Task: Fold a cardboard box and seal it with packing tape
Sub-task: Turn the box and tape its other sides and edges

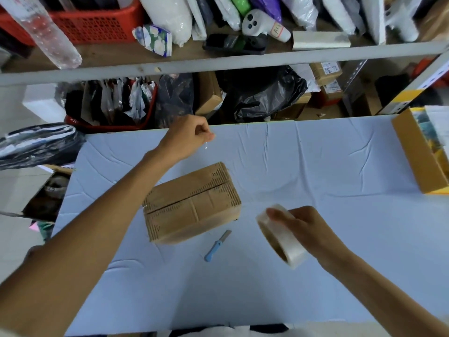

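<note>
A small brown cardboard box (192,203) lies closed on the pale blue table (328,166), its two top flaps meeting along a centre seam. My right hand (306,224) holds a roll of clear packing tape (281,235) to the right of the box, just above the table. My left hand (188,136) is raised beyond the box near the table's far edge, fingers pinched on the free end of the clear tape (206,145). The stretched strip itself is barely visible.
A small blue utility knife (217,245) lies on the table in front of the box. An open yellow-brown carton (420,154) sits at the right edge. Cluttered shelves with a red basket (92,23) and black bags (262,93) stand behind the table.
</note>
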`<state>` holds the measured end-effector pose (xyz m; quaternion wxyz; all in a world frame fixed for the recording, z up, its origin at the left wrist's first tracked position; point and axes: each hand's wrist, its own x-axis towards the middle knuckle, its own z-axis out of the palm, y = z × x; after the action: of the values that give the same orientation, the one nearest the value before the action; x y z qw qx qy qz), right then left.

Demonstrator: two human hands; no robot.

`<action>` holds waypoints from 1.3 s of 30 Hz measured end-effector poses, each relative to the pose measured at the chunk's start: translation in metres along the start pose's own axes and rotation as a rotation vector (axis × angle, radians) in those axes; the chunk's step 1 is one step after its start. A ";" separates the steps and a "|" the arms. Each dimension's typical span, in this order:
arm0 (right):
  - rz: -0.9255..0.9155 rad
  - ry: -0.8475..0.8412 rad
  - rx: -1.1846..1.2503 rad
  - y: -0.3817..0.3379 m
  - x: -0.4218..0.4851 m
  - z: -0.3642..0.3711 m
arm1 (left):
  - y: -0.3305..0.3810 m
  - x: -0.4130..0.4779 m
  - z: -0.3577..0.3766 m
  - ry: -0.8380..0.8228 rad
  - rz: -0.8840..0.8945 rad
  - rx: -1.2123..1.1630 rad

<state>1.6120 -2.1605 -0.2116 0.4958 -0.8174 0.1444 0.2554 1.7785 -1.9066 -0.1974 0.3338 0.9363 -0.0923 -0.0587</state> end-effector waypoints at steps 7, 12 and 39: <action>0.073 0.076 -0.032 0.003 -0.008 0.013 | -0.008 0.011 -0.007 -0.230 -0.015 -0.067; 0.138 0.124 -0.038 0.007 -0.010 0.024 | -0.010 0.015 0.002 -0.278 0.030 -0.077; 0.169 0.108 -0.116 0.008 0.007 0.032 | -0.044 0.011 0.039 -0.450 -0.149 -0.056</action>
<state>1.6047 -2.1362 -0.2334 0.4157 -0.8422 0.2243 0.2599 1.7883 -1.8997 -0.2560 0.3254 0.8943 -0.0933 -0.2927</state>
